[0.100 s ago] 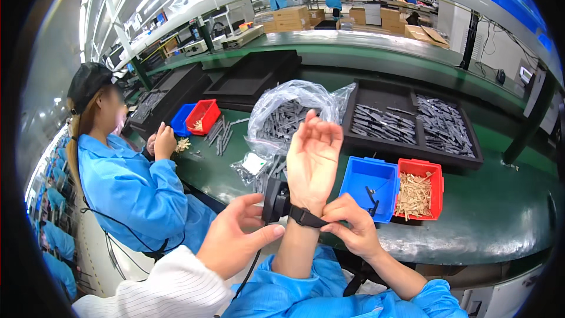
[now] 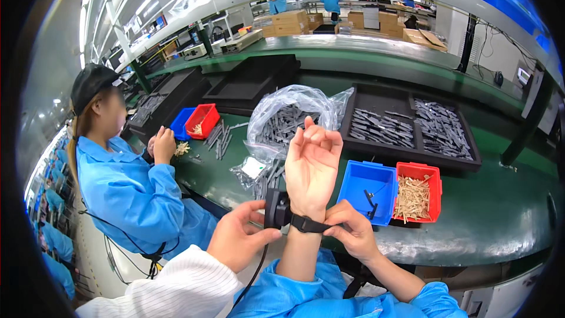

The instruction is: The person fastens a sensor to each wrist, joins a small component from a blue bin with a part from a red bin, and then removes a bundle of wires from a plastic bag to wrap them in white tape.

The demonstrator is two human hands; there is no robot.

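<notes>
Below the raised left hand [image 2: 312, 165], right hand [image 2: 351, 237] fingers pinch the black strap [image 2: 307, 224]; left fingers curl empty.

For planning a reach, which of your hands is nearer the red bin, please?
Right. The right hand sits below-left of the red bin; the left hand is raised farther left.

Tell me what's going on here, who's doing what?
The person holds the left hand up, empty, over a green bench. A black strap goes round its wrist, and the right hand pinches that strap. A hand in a white sleeve grips the small black box on the strap. Another worker in blue sits to the left.
</notes>
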